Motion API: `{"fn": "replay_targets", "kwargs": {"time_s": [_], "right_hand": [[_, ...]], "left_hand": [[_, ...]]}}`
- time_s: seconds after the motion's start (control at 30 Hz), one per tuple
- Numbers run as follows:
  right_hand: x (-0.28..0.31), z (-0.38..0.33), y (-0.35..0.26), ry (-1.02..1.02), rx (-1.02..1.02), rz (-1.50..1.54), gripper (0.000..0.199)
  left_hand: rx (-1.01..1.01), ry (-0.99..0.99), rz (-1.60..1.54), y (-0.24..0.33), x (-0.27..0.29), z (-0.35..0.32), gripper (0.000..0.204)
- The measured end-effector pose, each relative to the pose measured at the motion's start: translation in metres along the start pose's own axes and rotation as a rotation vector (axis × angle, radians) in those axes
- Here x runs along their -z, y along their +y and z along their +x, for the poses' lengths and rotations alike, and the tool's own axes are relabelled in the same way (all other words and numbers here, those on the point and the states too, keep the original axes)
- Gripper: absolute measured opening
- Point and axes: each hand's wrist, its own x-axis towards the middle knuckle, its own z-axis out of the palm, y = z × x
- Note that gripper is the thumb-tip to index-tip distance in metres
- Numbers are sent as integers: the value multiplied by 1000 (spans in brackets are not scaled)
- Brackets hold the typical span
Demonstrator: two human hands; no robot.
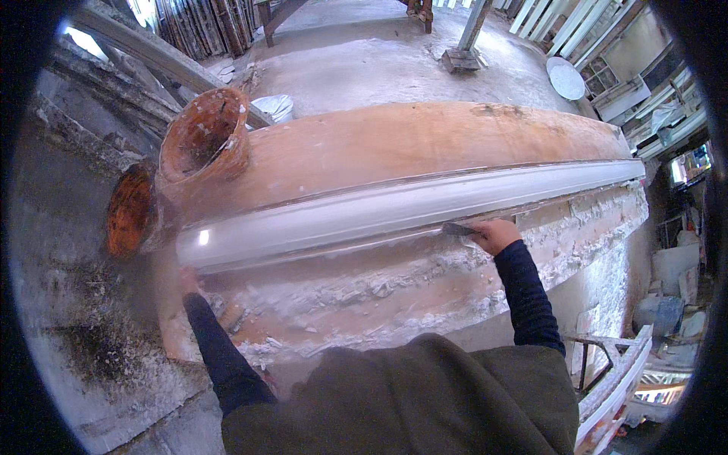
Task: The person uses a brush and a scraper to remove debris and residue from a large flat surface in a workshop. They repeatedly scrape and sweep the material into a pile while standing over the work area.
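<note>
A long white plaster moulding [394, 199] with lengthwise ridges lies across the orange-brown worktable [394, 140]. My right hand [497, 236] is closed around a dark, flat scraper [457, 229], whose blade points left along the moulding's near edge. My left hand [189, 280] is at the left end of the moulding, by its near corner; it looks hazy, and its fingers cannot be made out. Broken white plaster scraps [394, 284] lie along the near part of the table, between the moulding and my body.
An orange bucket [236, 152] stands at the table's far left corner, with another round orange container [130, 212] lower beside it. White strips [565, 30] lean at the far right. A wooden post [476, 26] rises beyond the table. A whitish frame [618, 387] stands near right.
</note>
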Motion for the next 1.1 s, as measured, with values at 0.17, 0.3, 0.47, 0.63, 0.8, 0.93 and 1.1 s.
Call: {"fn": "replay_targets", "kwargs": {"time_s": [0.17, 0.3, 0.47, 0.63, 0.8, 0.93, 1.1], "right_hand": [[-30, 4, 3, 115, 18, 71, 23], [-29, -21, 31, 50, 3, 168, 17], [-61, 8, 4, -7, 116, 91, 17], [-43, -15, 13, -4, 78, 251, 13], [-71, 19, -20, -28, 126, 110, 23], [-38, 2, -32, -58, 140, 240, 24], [-60, 13, -38, -28, 95, 194, 21]], "left_hand": [[42, 89, -127, -2, 25, 5, 42], [51, 95, -115, 0, 19, 6, 39], [-29, 167, -68, 15, 19, 4, 36], [-605, 622, -49, 44, 22, -37, 35], [-385, 405, -870, 120, -128, -258, 18], [-258, 31, -965, 58, -117, -264, 24], [-271, -263, -1108, 33, -131, -287, 24]]}}
